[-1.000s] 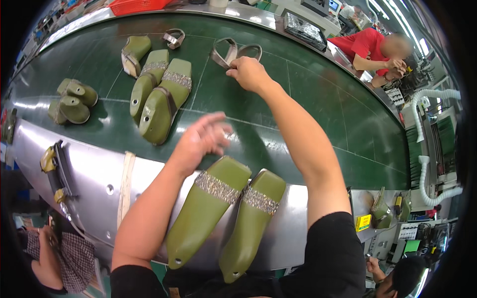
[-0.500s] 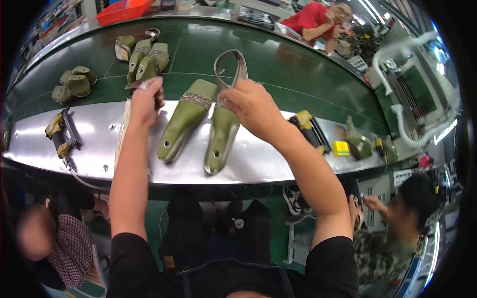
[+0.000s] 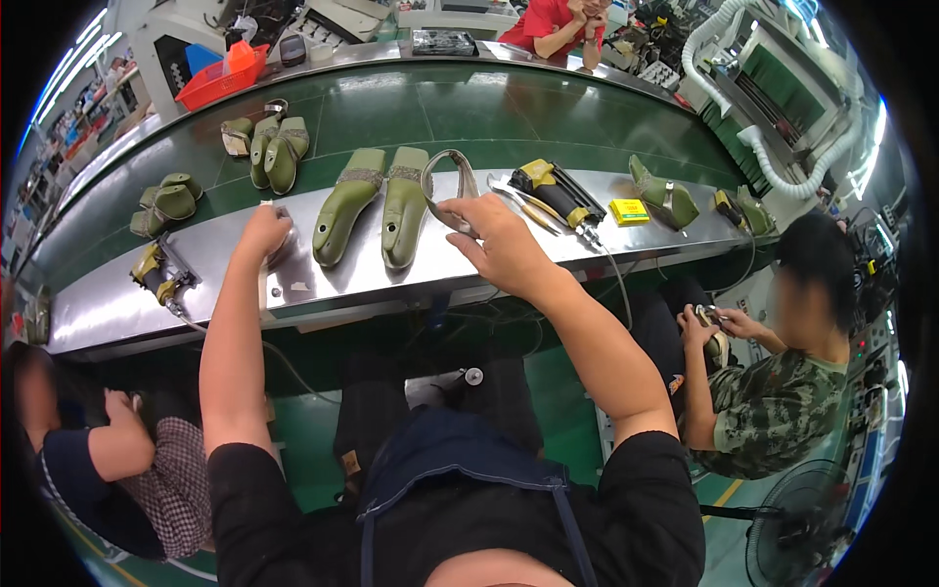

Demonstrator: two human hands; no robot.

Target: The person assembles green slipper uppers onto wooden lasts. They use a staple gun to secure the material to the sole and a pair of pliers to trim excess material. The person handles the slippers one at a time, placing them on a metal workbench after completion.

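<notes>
Two green shoe lasts, a left one [image 3: 344, 215] and a right one [image 3: 403, 217], lie side by side on the metal bench edge, each with a glittery band around it. My right hand [image 3: 499, 240] is beside the right last, its fingers closed on a looped grey-brown strap [image 3: 464, 168] that stands up above them. Away to the left, my left hand [image 3: 264, 233] is closed low over the bench. A dark, shiny piece shows at its fingers, blurred and mostly hidden.
Pliers [image 3: 525, 203] and a nail gun [image 3: 559, 194] lie right of my right hand, near a yellow box [image 3: 629, 211]. Another nail gun [image 3: 159, 276] lies left. More lasts [image 3: 281, 157] stand on the green belt [image 3: 391, 108]. Co-workers sit at both sides.
My left hand has moved down and left, away from the lasts. The strap in my right hand has shifted right, clear of the right last. The view has tilted, showing more of the room.
</notes>
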